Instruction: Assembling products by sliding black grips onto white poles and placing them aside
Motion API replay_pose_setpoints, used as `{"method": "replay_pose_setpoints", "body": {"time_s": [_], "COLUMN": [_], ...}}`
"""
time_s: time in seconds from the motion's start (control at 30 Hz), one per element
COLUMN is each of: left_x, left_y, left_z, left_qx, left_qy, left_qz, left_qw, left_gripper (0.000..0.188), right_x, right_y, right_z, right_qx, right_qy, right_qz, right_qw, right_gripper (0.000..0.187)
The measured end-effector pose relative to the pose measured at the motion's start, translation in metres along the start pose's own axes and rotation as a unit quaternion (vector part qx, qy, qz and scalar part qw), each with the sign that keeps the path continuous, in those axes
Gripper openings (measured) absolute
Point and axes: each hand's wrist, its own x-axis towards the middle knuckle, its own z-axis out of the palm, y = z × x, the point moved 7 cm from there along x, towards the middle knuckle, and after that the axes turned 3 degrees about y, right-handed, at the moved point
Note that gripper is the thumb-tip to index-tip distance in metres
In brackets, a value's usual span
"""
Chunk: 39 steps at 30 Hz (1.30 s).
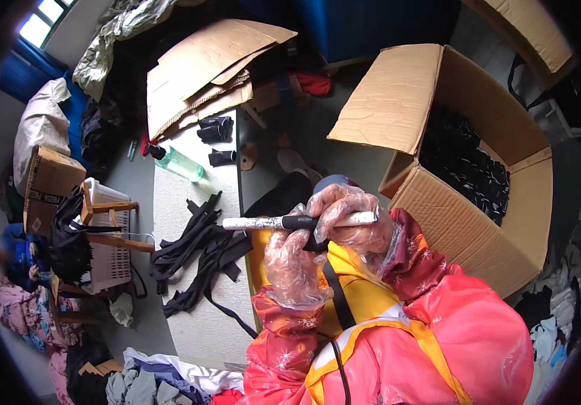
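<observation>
Both of my hands wear clear plastic gloves and are closed around a white rod (253, 223) in front of my chest. My left hand (292, 266) pinches its middle from below, where a black fabric strip (298, 221) is wrapped around it. On the other side, my right hand (352, 214) has its fingers curled over the rod's right part. From between the hands a length of black strip (337, 293) hangs down over my yellow apron. Loose black strips (202, 253) lie in a tangle on the table (202, 337) to the left.
Two small black rolls (222, 158) and a green spray bottle (181, 165) stand on the table, with cardboard sheets (199, 71) at its far end. To the right, an open carton (462, 226) holds black rolled pieces. Another person (17, 250) is at far left, beyond a white basket (110, 260).
</observation>
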Motion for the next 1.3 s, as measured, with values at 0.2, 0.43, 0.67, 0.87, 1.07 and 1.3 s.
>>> {"method": "replay_pose_setpoints", "body": {"time_s": [0.2, 0.43, 0.67, 0.87, 1.07, 1.3], "left_x": [-0.005, 0.000, -0.008, -0.017, -0.012, -0.012], "left_y": [0.005, 0.020, 0.051, 0.046, 0.021, 0.026], "left_z": [0.002, 0.005, 0.051, 0.070, 0.035, 0.022], "left_qx": [-0.048, -0.013, 0.072, 0.070, -0.059, -0.055], "left_qy": [0.017, 0.046, 0.017, 0.002, -0.024, -0.026], "left_qz": [-0.026, 0.054, 0.142, 0.160, 0.137, 0.175], "left_qw": [0.998, 0.997, 0.987, 0.985, 0.989, 0.983], "left_gripper": [0.032, 0.024, 0.024, 0.025, 0.025, 0.025], "right_x": [0.002, 0.006, 0.016, 0.014, -0.002, 0.006], "right_y": [-0.008, 0.031, -0.027, -0.063, -0.032, -0.013], "right_z": [0.000, -0.007, 0.014, 0.009, 0.016, 0.033], "right_qx": [0.055, 0.326, 0.236, 0.218, 0.207, 0.203], "right_qy": [-0.077, 0.087, 0.207, 0.207, 0.237, 0.249], "right_qz": [-0.073, 0.091, 0.081, -0.018, 0.044, 0.107], "right_qw": [0.993, 0.937, 0.946, 0.954, 0.948, 0.941], "right_gripper": [0.016, 0.052, 0.028, 0.026, 0.022, 0.019]}}
